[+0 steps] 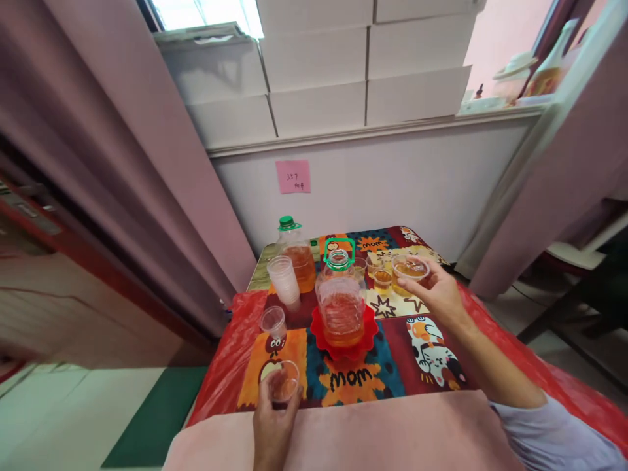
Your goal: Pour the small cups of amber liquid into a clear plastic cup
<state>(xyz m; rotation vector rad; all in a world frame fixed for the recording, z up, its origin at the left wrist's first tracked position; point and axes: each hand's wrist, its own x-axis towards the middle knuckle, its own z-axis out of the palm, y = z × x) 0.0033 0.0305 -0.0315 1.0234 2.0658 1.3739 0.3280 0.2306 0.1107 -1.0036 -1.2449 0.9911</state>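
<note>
My left hand point(271, 418) is closed round a small clear plastic cup point(284, 381) at the near left of the table; the cup looks to hold a little amber liquid. My right hand point(440, 292) reaches to the far right and grips a wider clear cup point(409, 270) holding amber liquid. Between the hands a large jug of amber liquid with a green handle point(341, 307) stands open on a red plate point(321, 337). An empty cup point(273, 321) sits left of the jug.
A stack of clear cups point(284, 280) and a green-capped bottle of amber liquid point(296, 256) stand at the far left. Small filled cups point(381, 277) sit behind the jug. A patterned cloth point(353, 383) over red plastic covers the table. Curtains hang at both sides.
</note>
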